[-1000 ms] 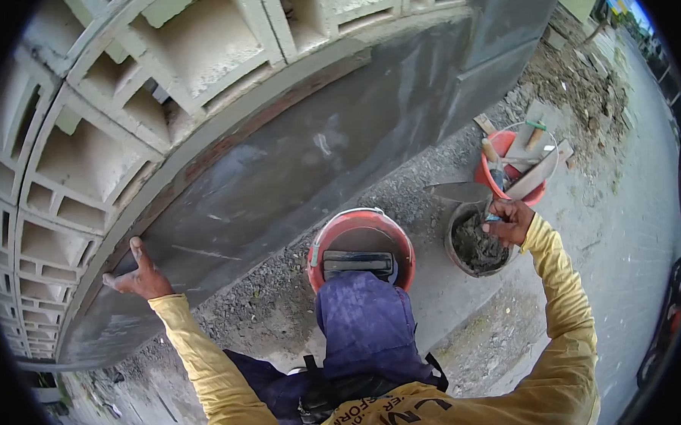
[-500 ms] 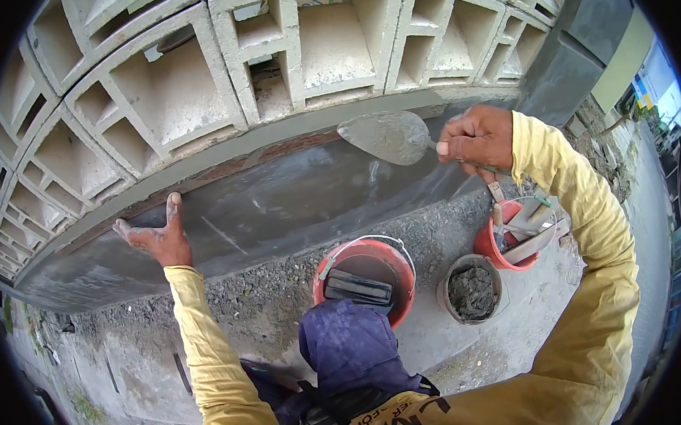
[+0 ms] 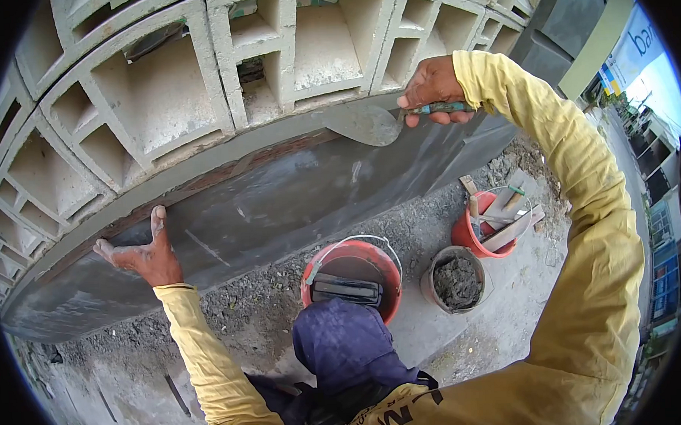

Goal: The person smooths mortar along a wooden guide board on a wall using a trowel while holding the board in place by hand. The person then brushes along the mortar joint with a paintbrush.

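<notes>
My right hand (image 3: 435,87) grips the handle of a pointed trowel (image 3: 371,126). The blade lies against the grey mortar ledge (image 3: 269,140) just below the pierced blocks. Under that ledge runs a strip of exposed reddish brick (image 3: 240,167), with dark smooth render (image 3: 279,200) on the wall beneath. Farther left, my left hand (image 3: 145,255) is open, fingers and thumb spread, touching or very near the rendered wall below the brick strip. It holds nothing.
Pierced concrete blocks (image 3: 153,99) form the upper wall. By its foot stand a red bucket (image 3: 391,286) with a dark block-like object inside, a bucket (image 3: 429,288) of wet mortar (image 3: 457,282), and a red bucket (image 3: 463,234) holding tools. Rubble (image 3: 261,299) lines the wall base.
My right hand has moved up and left, bringing the trowel blade against the ledge. My left hand appears slightly lower and farther left, while the whole view has shifted a little.
</notes>
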The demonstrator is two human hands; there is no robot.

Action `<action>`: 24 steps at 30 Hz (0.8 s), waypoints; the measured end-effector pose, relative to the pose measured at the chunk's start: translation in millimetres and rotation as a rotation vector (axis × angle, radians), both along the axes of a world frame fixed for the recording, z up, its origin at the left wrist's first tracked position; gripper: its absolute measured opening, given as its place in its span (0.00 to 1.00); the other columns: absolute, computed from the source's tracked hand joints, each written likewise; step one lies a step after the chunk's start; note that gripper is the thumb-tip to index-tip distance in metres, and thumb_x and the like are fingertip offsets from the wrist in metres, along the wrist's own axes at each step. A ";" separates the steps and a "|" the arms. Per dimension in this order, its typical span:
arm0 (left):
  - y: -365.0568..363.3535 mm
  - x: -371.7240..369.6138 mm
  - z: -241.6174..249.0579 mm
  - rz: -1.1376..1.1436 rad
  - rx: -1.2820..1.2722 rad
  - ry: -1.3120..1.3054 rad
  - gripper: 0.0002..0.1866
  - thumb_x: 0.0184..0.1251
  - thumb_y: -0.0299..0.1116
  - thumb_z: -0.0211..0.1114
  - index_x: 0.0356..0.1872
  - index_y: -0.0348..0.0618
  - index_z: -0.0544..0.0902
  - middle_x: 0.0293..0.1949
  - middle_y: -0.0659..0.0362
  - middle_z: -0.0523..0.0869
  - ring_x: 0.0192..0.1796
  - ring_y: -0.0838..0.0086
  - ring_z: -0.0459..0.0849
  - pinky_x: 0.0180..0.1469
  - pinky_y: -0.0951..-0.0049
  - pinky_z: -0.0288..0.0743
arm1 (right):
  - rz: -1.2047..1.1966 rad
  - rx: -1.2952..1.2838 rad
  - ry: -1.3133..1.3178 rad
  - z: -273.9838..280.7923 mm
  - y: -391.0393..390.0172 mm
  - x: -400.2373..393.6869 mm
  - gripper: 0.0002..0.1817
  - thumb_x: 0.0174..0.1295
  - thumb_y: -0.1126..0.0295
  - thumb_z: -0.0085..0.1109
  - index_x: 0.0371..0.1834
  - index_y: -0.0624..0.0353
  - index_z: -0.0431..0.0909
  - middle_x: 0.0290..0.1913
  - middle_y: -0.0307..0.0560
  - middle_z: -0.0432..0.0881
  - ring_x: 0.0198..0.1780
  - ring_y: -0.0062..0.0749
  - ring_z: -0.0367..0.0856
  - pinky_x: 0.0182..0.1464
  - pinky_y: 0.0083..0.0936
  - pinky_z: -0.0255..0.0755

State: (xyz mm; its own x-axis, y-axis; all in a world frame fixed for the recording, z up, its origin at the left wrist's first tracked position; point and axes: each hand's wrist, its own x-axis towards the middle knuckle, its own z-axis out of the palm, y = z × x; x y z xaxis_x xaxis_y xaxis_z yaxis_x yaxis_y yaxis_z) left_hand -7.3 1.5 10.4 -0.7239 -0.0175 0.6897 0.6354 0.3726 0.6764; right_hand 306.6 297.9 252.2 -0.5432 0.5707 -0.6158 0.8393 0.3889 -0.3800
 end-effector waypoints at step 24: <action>1.9 -1.9 -1.6 -0.007 0.049 0.035 0.64 0.51 0.50 0.81 0.70 0.17 0.44 0.73 0.31 0.43 0.78 0.47 0.40 0.78 0.52 0.36 | 0.170 0.262 0.022 -0.1 -36.3 -30.1 0.22 0.68 0.48 0.55 0.38 0.59 0.83 0.15 0.39 0.75 0.13 0.23 0.70 0.18 0.24 0.64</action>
